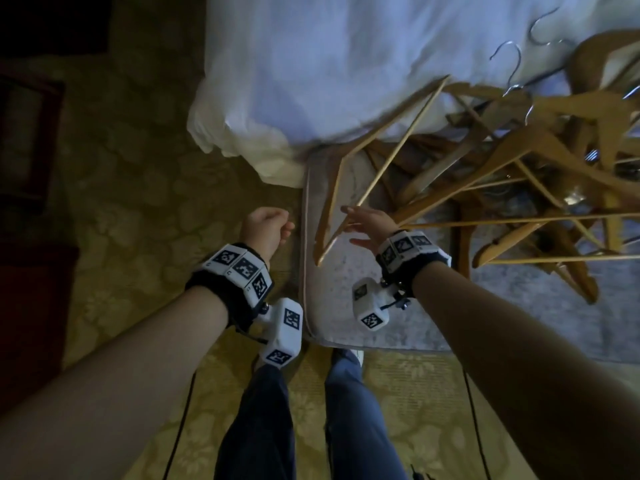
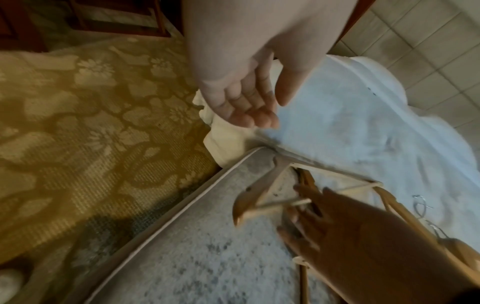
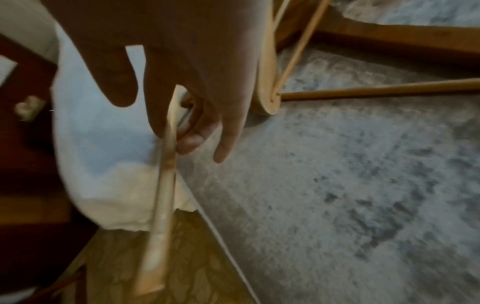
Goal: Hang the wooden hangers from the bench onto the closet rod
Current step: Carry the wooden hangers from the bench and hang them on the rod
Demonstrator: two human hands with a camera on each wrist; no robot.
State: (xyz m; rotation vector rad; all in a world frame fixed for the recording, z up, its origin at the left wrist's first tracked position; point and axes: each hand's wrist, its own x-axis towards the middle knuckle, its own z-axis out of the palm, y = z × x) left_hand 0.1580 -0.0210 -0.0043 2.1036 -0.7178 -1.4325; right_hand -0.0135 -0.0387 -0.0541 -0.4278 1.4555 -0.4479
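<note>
1. The bench point(image 1: 332, 306) has a soft grey, speckled top.
2. A messy pile of wooden hangers point(image 1: 502, 174) lies on it.
3. A white blanket point(image 1: 311, 64) hangs over the far end of the bench.
4. The bench stands on a yellow flowery carpet point(image 1: 138, 188).

A rumpled white bedsheet point(image 1: 339, 64) lies on the bed. Patterned yellow carpet point(image 1: 131, 188) covers the floor, and dark wooden furniture point(image 1: 27, 140) stands at the left.
</note>
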